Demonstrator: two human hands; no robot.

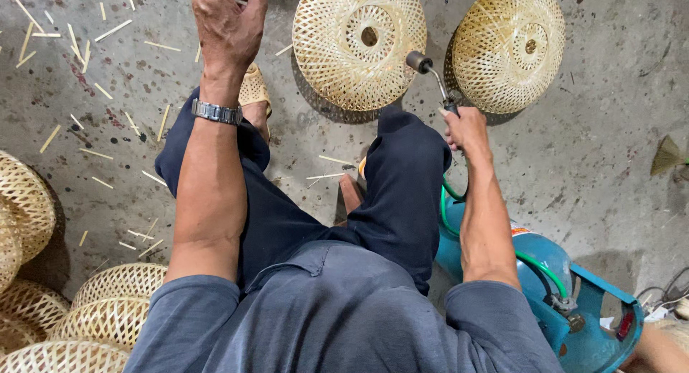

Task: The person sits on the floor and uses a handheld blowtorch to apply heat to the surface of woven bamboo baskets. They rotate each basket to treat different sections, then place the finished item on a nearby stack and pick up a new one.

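The gas torch (430, 75) sat in the upper middle of the frame, its nozzle pointing at the rim of a round woven bamboo shade (359, 43) on the concrete floor (610, 165). The right hand (465, 127) was clenched around the torch handle, with a green hose (495, 236) running back to a blue gas cylinder (545, 272) at lower right. The left hand (228, 21) was raised at the top of the frame; whether it gripped anything could not be told. A second shade (509, 46) lay just beside the first. By my judgement the singeing step was in hand, and bringing a shade under the nozzle would call for steady aim.
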